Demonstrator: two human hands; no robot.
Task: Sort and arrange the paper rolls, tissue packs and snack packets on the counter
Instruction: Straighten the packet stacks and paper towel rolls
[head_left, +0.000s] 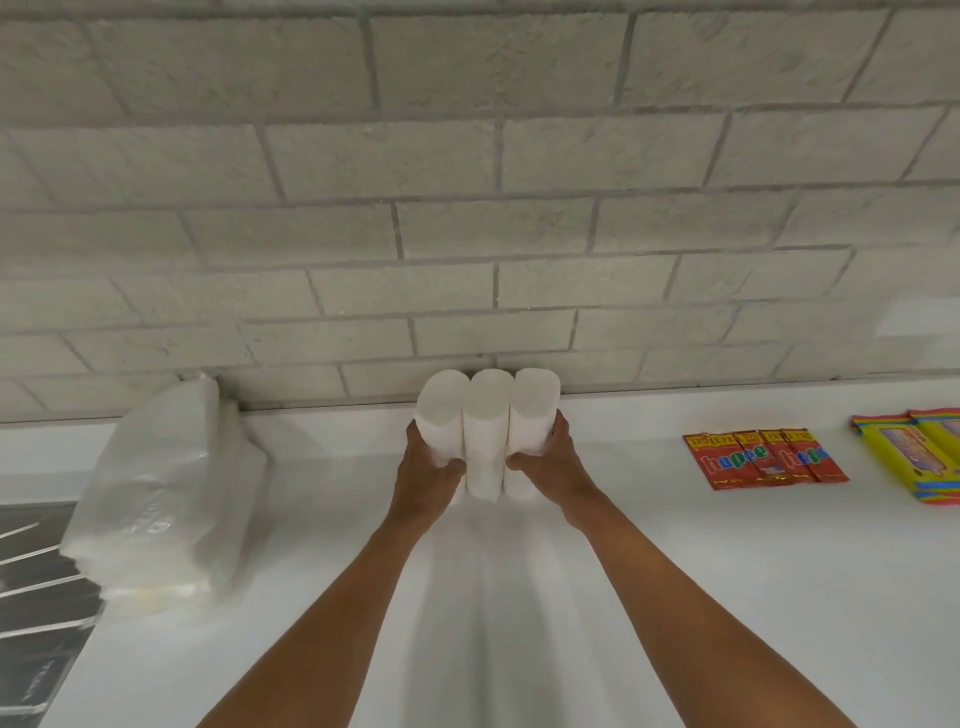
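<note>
Three white paper rolls (487, 431) stand upright, touching side by side, at the centre of the frame, right by the foot of the pale brick wall (467, 182). Left hand (428, 475) curls around the outer left roll, right hand (553, 462) wraps the outer right one, thumbs to the front, squeezing the trio together on the white counter (519, 597). Best move, I'd say: even pressure from both sides, ends level, row square to the wall. Out at centre left lies a clear-wrapped stack of white tissue packs (166, 499); at centre right, red snack packets (763, 460), then yellow packets (914, 452) at the edge.
</note>
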